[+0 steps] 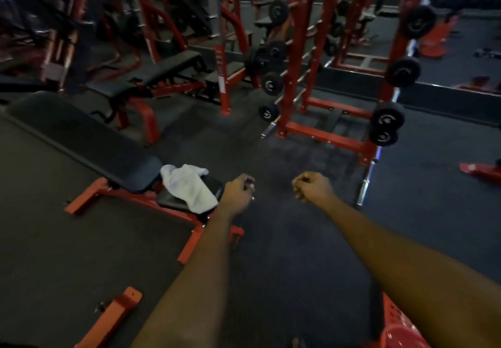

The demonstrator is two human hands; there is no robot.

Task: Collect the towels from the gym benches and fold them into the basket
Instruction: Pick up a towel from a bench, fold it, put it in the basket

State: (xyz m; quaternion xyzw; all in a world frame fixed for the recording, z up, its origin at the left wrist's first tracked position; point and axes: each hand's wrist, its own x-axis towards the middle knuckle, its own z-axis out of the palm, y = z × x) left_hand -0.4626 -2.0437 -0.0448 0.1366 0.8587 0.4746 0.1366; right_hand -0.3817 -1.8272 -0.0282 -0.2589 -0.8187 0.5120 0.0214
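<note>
A crumpled white towel (pixel 189 186) lies over the seat end of a black bench with a red frame (pixel 89 141), left of centre. My left hand (pixel 238 193) hovers just to the right of the towel, fingers curled, apart from it and holding nothing. My right hand (pixel 314 186) is stretched out over the dark floor, also curled shut and empty. A red perforated basket (pixel 398 326) shows at the bottom right, partly hidden under my right forearm.
A second black bench (pixel 162 74) stands behind the first. A red rack (pixel 339 76) hung with black weight plates rises at centre right. A red bench foot (pixel 113 318) lies at the bottom left. Dark rubber floor (pixel 284 239) spreads under my arms.
</note>
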